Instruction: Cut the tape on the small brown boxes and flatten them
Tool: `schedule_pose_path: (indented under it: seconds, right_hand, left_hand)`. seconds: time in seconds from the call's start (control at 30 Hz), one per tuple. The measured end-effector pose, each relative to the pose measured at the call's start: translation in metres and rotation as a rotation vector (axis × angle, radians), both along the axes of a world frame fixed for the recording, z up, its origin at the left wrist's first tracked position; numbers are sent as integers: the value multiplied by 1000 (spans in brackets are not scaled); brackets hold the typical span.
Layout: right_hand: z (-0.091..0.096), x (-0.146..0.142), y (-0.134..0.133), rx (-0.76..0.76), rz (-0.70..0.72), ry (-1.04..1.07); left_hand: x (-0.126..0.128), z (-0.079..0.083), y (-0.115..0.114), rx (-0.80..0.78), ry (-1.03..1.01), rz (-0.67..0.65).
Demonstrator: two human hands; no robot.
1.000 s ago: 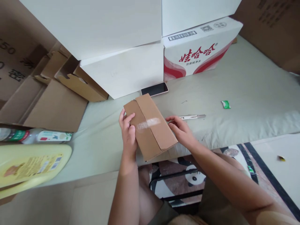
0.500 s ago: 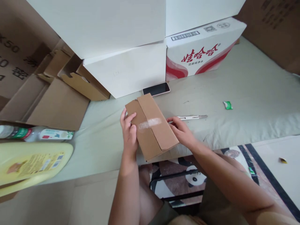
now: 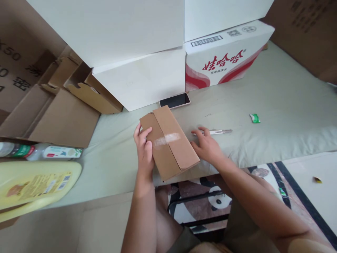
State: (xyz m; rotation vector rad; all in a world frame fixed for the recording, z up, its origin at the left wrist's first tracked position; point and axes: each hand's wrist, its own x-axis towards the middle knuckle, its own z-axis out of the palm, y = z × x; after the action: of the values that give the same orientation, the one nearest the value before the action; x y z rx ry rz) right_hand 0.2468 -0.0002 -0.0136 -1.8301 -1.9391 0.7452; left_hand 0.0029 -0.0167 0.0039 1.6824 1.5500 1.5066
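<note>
A small brown cardboard box [image 3: 171, 140], with a strip of clear tape across its seam, is tilted in front of me. My left hand [image 3: 144, 149] grips it along the left edge, thumb and fingers on the flap. Just beyond the box's right side, my right hand [image 3: 207, 144] has its fingers apart and bent over the handle end of a slim white tool with a metal tip [image 3: 219, 132], perhaps a utility knife. That tool lies on the pale green sheet [image 3: 286, 116]; my fingers hide part of its handle, and no firm hold on it shows.
A phone [image 3: 175, 101] lies behind the box, before white cartons [image 3: 142, 79] and a red-printed one [image 3: 226, 63]. Opened brown cartons [image 3: 63, 119], a bottle [image 3: 60, 151] and a yellow jug [image 3: 39, 182] are left. A green wrapper [image 3: 255, 118] lies right.
My right hand has come away from the box's right side, its fingers moving over the white tool's handle. My left hand and the box have barely moved.
</note>
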Motion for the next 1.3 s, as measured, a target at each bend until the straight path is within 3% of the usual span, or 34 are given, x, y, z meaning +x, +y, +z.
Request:
schedule_pose_path:
  seconds: [0.23, 0.53, 0.6, 0.67, 0.77, 0.87, 0.97, 1.13, 1.3]
  right_hand:
    - [5, 4, 3, -78, 34, -182]
    - [24, 15, 10, -139, -53, -434]
    - [28, 18, 11, -71, -90, -385]
    - [32, 20, 10, 94, -176, -254]
    - [42, 19, 5, 430, -247, 182]
    - [60, 15, -11, 706, -149, 722]
    - [81, 8, -32, 797, 34, 958]
    - [94, -8, -50, 851, 396, 687]
    - [82, -19, -46, 861, 446, 596]
  left_hand:
    - [2, 0, 0, 9, -2, 19]
    - [-3, -4, 1, 46, 40, 19]
    - [-3, -6, 2, 59, 41, 16]
    - [-2, -8, 3, 80, 44, 13]
    - [2, -11, 3, 115, 73, 43]
    - [12, -10, 0, 139, 134, 86]
    - [25, -7, -2, 196, 224, 132]
    - [40, -1, 1, 302, 315, 185]
    - [40, 0, 1, 281, 338, 185]
